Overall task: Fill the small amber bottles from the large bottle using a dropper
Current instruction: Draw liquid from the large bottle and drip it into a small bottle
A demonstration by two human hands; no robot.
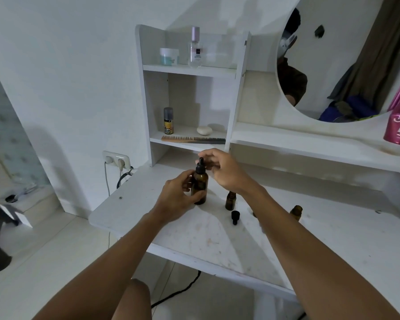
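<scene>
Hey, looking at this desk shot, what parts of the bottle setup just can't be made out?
- Head view: liquid level in the large bottle, hidden by dark glass and the left hand.
- Whether the right hand touches the dropper cap; its fingers sit behind it.
- Lower part of the right small bottle, covered by the right forearm.
- Labels on the shelf items, too small.

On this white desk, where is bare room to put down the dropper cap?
The near desk top, between the forearms and the front edge, is bare. So is the left corner by the screw. It is crowded around the large bottle, the small bottle, the loose dropper cap and the second small bottle.
</scene>
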